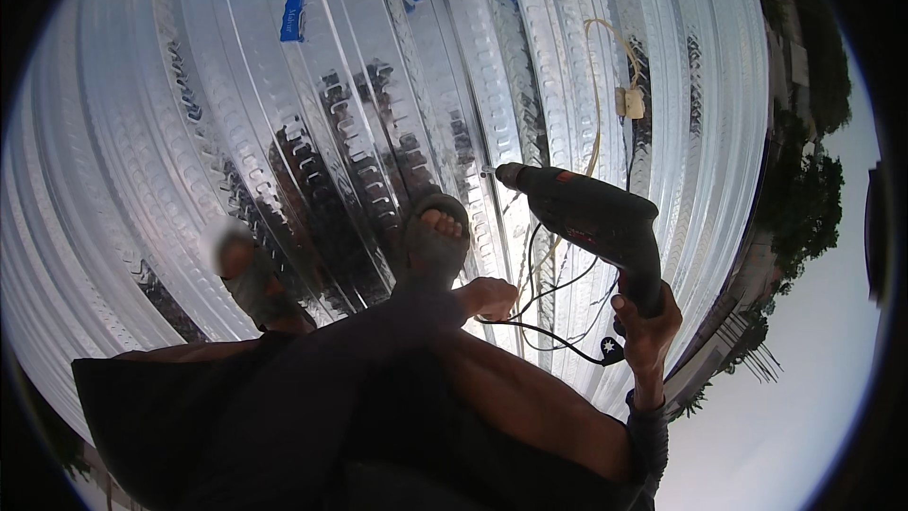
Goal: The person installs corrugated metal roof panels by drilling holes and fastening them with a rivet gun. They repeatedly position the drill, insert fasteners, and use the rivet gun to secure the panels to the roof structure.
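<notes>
In the head view, the right hand (pixel 653 329) is closed around the handle of a dark, pistol-shaped power drill (pixel 598 213) with small red marks on its body. The fingers wrap the grip with no visible gap, so the drill's body lies beyond them, up and to the left, its black chuck (pixel 512 176) pointing left and well apart from the fingers. A thin bit (pixel 488 171) projects from the chuck over a raised rib of the silvery, ribbed metal sheeting (pixel 558 57); whether its tip touches the metal, I cannot tell.

The left hand (pixel 489 299) is below and left of the drill, apart from it, with its fingers curled inward; I cannot tell whether they hold anything. A black cable (pixel 558 334) runs just beside it toward the right hand.

Near the left hand is a foot in a dark sandal (pixel 437 244). Farther up the sheeting lie a cream-coloured connector (pixel 630 102) on a yellowish cord (pixel 597 123) and a blue-handled, dark-metal hand tool (pixel 295 8)
</notes>
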Demonstrator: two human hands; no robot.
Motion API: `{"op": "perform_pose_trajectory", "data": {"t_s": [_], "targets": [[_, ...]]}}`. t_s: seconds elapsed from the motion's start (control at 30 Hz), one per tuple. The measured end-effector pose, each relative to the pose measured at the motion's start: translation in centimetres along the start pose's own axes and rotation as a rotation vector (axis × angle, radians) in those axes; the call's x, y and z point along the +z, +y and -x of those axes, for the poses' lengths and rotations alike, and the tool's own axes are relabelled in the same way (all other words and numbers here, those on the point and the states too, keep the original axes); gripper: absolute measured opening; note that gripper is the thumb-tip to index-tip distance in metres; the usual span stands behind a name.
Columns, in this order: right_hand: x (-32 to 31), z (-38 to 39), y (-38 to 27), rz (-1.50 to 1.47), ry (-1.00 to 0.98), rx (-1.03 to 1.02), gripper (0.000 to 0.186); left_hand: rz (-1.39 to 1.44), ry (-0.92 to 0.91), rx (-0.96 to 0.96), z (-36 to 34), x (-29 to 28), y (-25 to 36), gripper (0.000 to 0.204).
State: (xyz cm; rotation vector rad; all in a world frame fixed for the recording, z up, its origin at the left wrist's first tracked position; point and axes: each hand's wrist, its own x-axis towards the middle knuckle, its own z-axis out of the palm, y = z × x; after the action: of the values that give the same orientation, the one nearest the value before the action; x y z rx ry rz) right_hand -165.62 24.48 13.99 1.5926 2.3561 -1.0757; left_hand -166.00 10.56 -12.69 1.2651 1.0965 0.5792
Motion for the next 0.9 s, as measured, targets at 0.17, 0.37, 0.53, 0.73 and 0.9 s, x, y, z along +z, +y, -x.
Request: {"op": "perform_pose_trajectory", "data": {"t_s": [0.17,0.37,0.53,0.73,0.9], "targets": [[0.3,1.5,2.7,0.134,-0.027,0.053,0.047,0.47,0.301,-0.108,-1.0,2.4,-2.3,0.025],[2.0,2.4,4.6,0.077,0.022,0.05,0.047,1.894,0.824,-0.315,1.9,-8.3,1.3,0.039],[2.0,2.4,5.1,0.091,0.023,0.034,0.049,2.087,0.826,-0.313,2.1,-9.8,3.2,0.052],[2.2,2.1,3.3,0.345,-0.073,-0.202,0.045,2.143,0.855,-0.375,1.8,-9.7,3.8,0.052],[2.1,2.0,3.0,0.549,-0.15,-0.527,0.043,2.158,0.794,-0.295,3.3,-9.9,3.8,0.056]]}}
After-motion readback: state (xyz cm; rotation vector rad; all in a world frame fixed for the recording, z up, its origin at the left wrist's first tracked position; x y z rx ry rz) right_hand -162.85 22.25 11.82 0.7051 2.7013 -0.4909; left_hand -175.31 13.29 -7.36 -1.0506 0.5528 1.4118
